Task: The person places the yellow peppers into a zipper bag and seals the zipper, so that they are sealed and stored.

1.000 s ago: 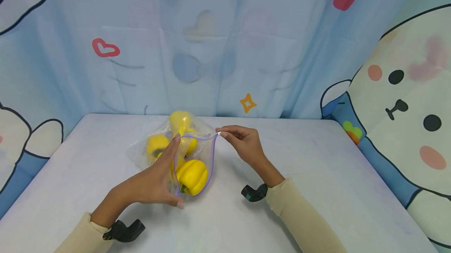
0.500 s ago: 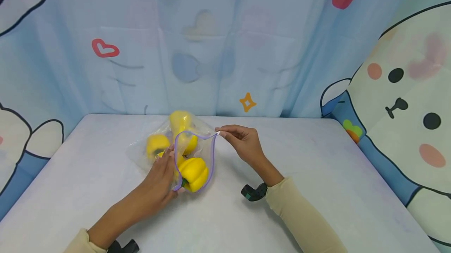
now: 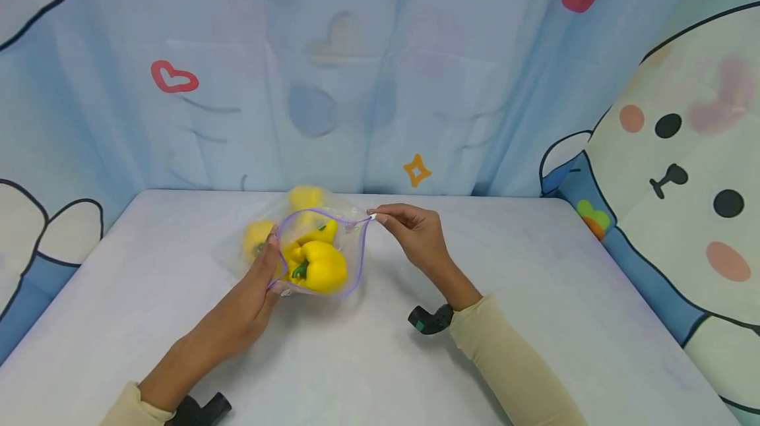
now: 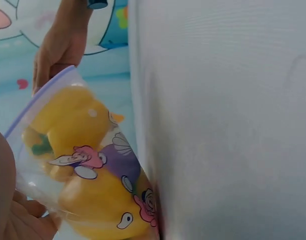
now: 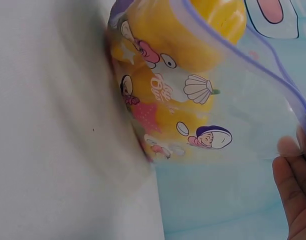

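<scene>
A clear zip bag [image 3: 351, 251] with a purple-edged mouth and printed cartoon shells and figures contains several yellow bell peppers. The nearest bell pepper [image 3: 323, 269] lies just inside the wide mouth, its green stem showing; others sit behind it. My left hand [image 3: 240, 310] grips the bag's left side near the mouth, thumb low and fingers higher; in the left wrist view part of this hand [image 4: 30, 217] shows behind the clear plastic. At the mouth's upper right corner, thumb and forefinger of my right hand [image 3: 415, 235] pinch the white zip slider [image 3: 372, 216].
A white-covered table [image 3: 534, 261] stretches around the bag. Behind it hangs a light blue curtain [image 3: 237, 30] printed with hearts and cartoon animals. A black wrist camera [image 3: 430, 319] sits on the right wrist, another [image 3: 202, 411] on the left.
My left hand has turned and shifted left, taking hold of the bag's left side. The mouth is spread wider, and the front pepper has moved up and left. My right hand stays nearly in place.
</scene>
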Demonstrator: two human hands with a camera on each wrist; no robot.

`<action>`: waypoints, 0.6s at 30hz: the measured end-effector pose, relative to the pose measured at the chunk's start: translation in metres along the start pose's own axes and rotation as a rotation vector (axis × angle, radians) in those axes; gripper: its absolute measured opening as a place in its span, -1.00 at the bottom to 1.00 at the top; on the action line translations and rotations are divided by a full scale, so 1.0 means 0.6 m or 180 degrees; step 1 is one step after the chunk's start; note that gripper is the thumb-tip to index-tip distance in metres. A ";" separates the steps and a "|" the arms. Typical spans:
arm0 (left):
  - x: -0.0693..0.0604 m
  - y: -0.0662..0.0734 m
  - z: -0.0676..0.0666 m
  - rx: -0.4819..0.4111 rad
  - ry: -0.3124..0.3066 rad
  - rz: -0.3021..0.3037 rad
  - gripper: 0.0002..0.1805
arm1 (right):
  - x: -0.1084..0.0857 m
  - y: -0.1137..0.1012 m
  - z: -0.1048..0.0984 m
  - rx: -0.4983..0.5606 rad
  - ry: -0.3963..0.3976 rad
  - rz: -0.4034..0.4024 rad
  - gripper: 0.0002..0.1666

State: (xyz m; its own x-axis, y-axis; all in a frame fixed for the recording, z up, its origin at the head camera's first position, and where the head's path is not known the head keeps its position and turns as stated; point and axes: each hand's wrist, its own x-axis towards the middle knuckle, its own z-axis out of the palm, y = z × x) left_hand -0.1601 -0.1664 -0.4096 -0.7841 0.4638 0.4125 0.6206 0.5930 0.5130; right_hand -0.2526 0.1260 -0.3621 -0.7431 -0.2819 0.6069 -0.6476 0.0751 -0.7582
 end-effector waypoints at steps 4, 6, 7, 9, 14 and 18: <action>0.002 0.001 -0.010 -0.0133 0.0133 -0.0276 -0.31 | 0.002 -0.005 -0.003 -0.0004 0.0054 -0.0054 -0.83; 0.004 0.001 -0.014 -0.0168 0.0271 -0.0263 -0.35 | 0.004 -0.006 -0.006 0.0013 0.0076 -0.0078 -0.83; 0.006 0.001 -0.016 -0.0182 0.0349 -0.0221 -0.37 | 0.004 -0.007 -0.007 0.0009 0.0083 -0.0090 -0.83; 0.008 0.000 -0.020 -0.0202 0.0504 -0.0123 -0.40 | 0.006 -0.010 -0.010 -0.0028 0.0105 -0.0108 -0.83; 0.018 0.003 -0.028 -0.0293 0.0946 0.0119 -0.47 | 0.011 -0.017 -0.022 -0.0076 0.0232 -0.0176 -0.84; 0.031 0.011 -0.037 -0.0401 0.1228 0.0316 -0.50 | 0.016 -0.013 -0.034 0.0041 0.0321 -0.0270 -0.84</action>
State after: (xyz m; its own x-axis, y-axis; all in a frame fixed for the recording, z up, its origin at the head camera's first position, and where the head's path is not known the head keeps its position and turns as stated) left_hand -0.1702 -0.1685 -0.3821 -0.6753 0.2200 0.7040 0.7078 0.4616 0.5347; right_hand -0.2583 0.1421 -0.3456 -0.6994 -0.1889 0.6893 -0.7071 0.0425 -0.7058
